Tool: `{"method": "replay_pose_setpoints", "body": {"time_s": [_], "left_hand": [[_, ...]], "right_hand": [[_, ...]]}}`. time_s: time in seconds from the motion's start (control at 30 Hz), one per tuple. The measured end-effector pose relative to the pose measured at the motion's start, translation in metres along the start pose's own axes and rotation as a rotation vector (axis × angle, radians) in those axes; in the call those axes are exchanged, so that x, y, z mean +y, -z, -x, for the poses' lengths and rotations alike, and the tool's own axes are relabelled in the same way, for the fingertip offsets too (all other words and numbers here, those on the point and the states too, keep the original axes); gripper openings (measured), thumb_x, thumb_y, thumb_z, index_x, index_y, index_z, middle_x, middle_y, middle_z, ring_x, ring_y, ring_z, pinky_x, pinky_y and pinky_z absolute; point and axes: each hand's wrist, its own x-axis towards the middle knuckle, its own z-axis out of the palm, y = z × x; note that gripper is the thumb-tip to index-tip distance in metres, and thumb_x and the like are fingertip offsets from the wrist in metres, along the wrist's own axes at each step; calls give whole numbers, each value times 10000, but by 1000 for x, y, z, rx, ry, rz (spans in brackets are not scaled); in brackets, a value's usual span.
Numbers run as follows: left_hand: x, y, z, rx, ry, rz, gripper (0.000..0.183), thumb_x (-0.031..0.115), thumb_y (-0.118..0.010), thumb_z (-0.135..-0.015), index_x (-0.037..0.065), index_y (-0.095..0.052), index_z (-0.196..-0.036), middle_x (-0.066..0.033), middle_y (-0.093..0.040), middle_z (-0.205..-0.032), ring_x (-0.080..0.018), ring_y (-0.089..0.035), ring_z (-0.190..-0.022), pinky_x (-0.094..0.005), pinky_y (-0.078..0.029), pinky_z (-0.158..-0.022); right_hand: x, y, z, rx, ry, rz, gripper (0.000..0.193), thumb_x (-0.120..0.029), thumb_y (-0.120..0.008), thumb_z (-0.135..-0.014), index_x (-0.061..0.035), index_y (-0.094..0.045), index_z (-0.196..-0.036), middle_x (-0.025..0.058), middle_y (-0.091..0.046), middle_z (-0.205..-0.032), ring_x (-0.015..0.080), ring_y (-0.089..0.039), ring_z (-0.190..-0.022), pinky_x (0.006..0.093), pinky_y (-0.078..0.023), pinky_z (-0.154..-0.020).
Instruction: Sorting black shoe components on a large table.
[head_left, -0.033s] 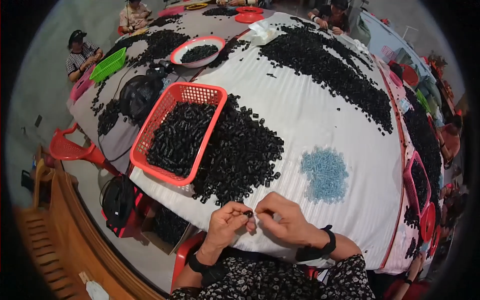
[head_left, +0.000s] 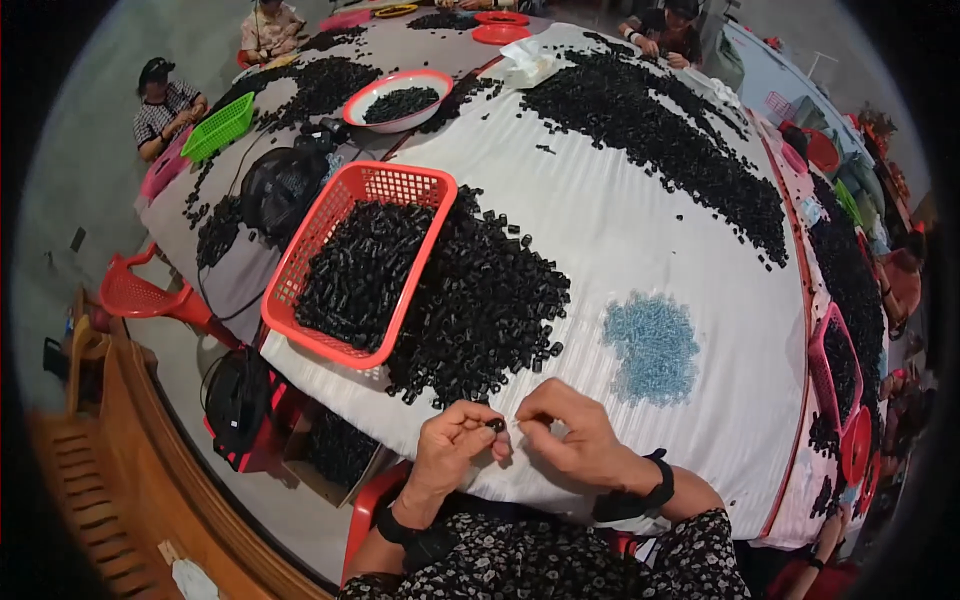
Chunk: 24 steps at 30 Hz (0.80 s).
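Close to the table's near edge, my left hand (head_left: 459, 446) pinches a small black cylindrical piece (head_left: 496, 425) between thumb and fingertips, its round end facing my other hand. Just to its right is my right hand (head_left: 572, 438), thumb and forefinger pressed together; a tiny pale bit seems to show at their tips, too small to name. A narrow gap separates the two hands. Beyond them spreads a heap of loose black pieces (head_left: 490, 310) like the held one. A patch of small clear bluish pieces (head_left: 651, 348) lies to the right on the white cloth (head_left: 600, 240).
A red basket (head_left: 392, 335) full of black pieces stands left of the heap. Farther back are a red-rimmed basin (head_left: 440, 112), a black mesh fan (head_left: 283, 190), a green basket (head_left: 220, 128) and a long black pile (head_left: 650, 130). Other people sit around the table. A red chair (head_left: 150, 290) stands at left.
My right hand's fingertips have moved slightly up and away from the black piece. My left hand keeps its pinch almost in place. The whole view has shifted a little.
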Motion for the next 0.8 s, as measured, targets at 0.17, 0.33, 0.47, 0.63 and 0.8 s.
{"method": "replay_pose_setpoints", "body": {"time_s": [0.17,0.33,0.47,0.63,0.8], "left_hand": [[7,1,3,52,-35,23,148,-6,-508,-880,-60,-524,-1017,-140,-626,-854,-185,-631,-729,-295,-534,-676],[7,2,8,103,-64,0,138,16,-521,-883,-55,-523,-1001,-141,-625,-846,-192,-635,-728,-301,-539,-664],[6,4,13,131,-45,-15,138,37,-530,-884,-47,-522,-993,-140,-626,-849,-190,-634,-725,-304,-541,-656],[9,2,9,127,-81,-25,118,20,-523,-873,-24,-529,-983,-145,-626,-849,-187,-619,-677,-295,-521,-609],[8,-1,2,134,-63,-20,127,27,-534,-873,-28,-531,-987,-135,-626,-841,-175,-613,-672,-280,-512,-611]], "right_hand": [[13,-2,0,47,-138,-25,63,-28,-565,-827,-1,-541,-879,75,-515,-813,127,-501,-642,261,-411,-556],[28,-9,4,-43,-180,46,66,-55,-536,-847,-1,-515,-879,118,-498,-791,234,-515,-659,322,-418,-587],[37,-18,16,-221,-173,148,124,-101,-514,-862,13,-495,-906,185,-515,-852,352,-531,-788,417,-433,-701],[45,-24,26,-317,-131,224,141,-126,-520,-870,11,-494,-885,186,-519,-843,351,-534,-786,414,-445,-673],[51,-19,29,-355,-37,262,165,-153,-540,-868,3,-489,-889,171,-510,-786,348,-530,-774,418,-445,-653]]}}
